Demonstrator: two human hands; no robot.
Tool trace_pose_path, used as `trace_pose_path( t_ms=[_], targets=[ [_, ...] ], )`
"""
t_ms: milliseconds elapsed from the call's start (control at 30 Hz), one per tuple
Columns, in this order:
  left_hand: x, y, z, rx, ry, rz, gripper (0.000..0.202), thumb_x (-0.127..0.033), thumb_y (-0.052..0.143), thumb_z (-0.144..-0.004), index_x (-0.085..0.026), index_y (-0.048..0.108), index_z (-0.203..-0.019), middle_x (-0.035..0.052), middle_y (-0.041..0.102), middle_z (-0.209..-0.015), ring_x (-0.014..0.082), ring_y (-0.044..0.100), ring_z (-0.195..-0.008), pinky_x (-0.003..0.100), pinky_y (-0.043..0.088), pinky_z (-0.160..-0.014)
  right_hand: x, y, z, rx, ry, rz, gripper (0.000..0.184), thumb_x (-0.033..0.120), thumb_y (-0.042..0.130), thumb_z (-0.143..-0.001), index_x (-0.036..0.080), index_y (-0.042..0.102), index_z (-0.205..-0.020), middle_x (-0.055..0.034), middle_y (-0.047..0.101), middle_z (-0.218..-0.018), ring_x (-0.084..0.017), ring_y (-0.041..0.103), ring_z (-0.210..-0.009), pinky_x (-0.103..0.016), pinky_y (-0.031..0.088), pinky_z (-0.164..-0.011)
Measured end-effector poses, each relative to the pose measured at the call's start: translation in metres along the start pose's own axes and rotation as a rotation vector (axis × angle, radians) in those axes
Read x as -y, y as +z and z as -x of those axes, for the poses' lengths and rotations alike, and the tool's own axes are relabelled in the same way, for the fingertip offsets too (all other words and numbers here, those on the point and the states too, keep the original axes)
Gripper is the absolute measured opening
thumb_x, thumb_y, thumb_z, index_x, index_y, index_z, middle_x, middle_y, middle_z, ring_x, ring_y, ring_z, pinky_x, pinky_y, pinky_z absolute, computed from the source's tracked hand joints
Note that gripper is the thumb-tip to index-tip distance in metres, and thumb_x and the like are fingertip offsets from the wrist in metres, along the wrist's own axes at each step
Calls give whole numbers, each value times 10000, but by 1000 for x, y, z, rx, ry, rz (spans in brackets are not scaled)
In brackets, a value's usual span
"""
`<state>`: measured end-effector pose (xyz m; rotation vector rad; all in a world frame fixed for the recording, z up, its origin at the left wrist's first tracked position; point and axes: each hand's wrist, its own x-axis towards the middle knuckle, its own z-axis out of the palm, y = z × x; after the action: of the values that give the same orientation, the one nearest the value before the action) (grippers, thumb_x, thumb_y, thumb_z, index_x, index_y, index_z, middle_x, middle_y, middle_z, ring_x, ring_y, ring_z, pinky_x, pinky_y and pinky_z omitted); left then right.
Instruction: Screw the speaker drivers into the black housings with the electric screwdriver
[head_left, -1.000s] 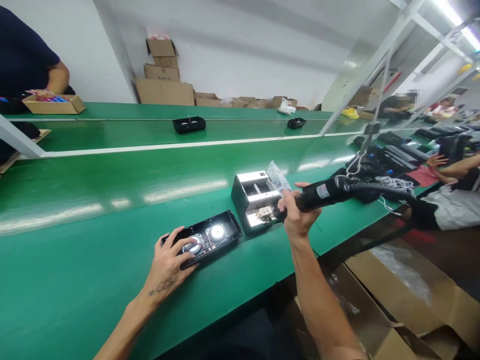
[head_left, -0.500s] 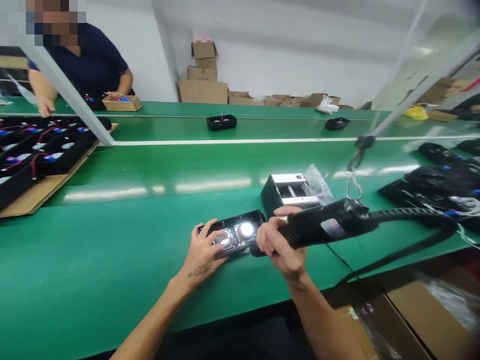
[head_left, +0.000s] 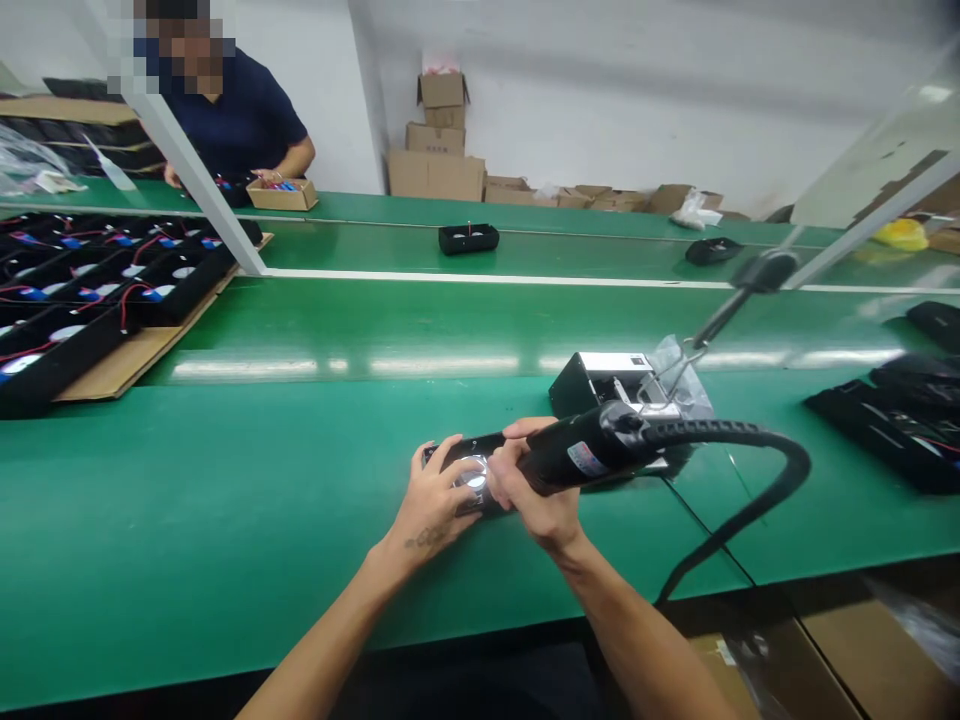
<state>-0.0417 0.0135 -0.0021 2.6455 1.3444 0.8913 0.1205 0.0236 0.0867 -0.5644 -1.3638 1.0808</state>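
A black speaker housing (head_left: 474,477) lies on the green tabletop (head_left: 262,520), back from the near edge, the left hand (head_left: 433,492) gripping the housing's left end while the right hand (head_left: 534,497), closed around a corded black power tool (head_left: 585,452), hides its right end.

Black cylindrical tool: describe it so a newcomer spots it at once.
Over the long green workbench, find the bare right hand. It grips the thick black cylindrical tool. Its rounded body, pale label and thick curving black cable set it apart from the silver-topped black box behind.
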Motion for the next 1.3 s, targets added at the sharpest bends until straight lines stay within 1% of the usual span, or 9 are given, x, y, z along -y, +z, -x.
trace_pose_path(
  t_ms=[167,300,500,667,800,933,1033,1133,1300],
  targets=[
    [3,3,2,4,-2,19,262,-258,781,-832,-350,755,-1076,50,686,-1328,390,409,-1444,669,335,-1090,-8,2,0,5,27,38,241,224,666,-926,263,503,-1100,107,486,-621,-84,462,-461,-246,412,-480],
    [1,2,2,16,-9,44,259,-268,776,-838,-373,763,-1074,34,711,-1278,395,390,-1456,664,323,-1099,-13,3,4,-15,51,125,247,292,708,-903,262,502,-1036,87,492,-627,-113,501,-508,-282,474,-519],
    [0,2,0,62,-38,41,339,-237,676,-896,-360,718,-1209,52,688,-1325,405,370,-1454,656,310,-1083,-11,2,7,53,-108,319,261,137,672,-848,263,527,-1023,35,563,-790,-128,578,-640,-335,566,-686],
    [1,7,2,22,-43,48,321,-251,675,-888,-347,723,-1190,55,672,-1341,379,367,-1455,626,298,-1111,-6,3,5,114,-152,363,245,112,693,-818,267,534,-922,24,587,-807,-156,589,-694,-359,570,-740],
    [0,6,2,5,-44,67,358,-249,706,-877,-354,710,-1219,53,691,-1312,383,378,-1451,645,301,-1100,-9,7,5,72,-120,304,250,116,699,-825,269,561,-967,37,591,-804,-130,584,-663,-313,543,-676],
    [1,2,0,-5,-34,81,224,-264,803,-811,-349,766,-1015,25,712,-1282,393,413,-1440,673,319,-1081,-7,6,4,4,40,71,254,227,690,-903,270,532,-1098,89,525,-656,-97,504,-493,-262,459,-511],
    [5,0,-2,-7,-27,94,180,-263,870,-737,-290,762,-879,40,726,-1235,395,454,-1416,673,353,-1060,10,-10,3,-132,36,-55,256,268,677,-929,303,513,-1123,111,472,-607,-92,453,-440,-247,414,-462],
    [8,2,-1,-9,-20,100,188,-274,892,-708,-252,743,-822,61,727,-1220,396,462,-1414,676,369,-1058,30,-40,8,-274,-33,-65,244,230,674,-916,306,547,-1110,110,423,-560,-95,408,-416,-257,392,-447],
    [3,5,5,-69,14,42,169,-255,852,-750,-246,732,-867,58,722,-1242,398,449,-1428,678,366,-1085,36,-88,31,-308,69,-3,234,229,712,-885,271,597,-1085,90,465,-534,-101,420,-388,-277,382,-421]
  ],
)
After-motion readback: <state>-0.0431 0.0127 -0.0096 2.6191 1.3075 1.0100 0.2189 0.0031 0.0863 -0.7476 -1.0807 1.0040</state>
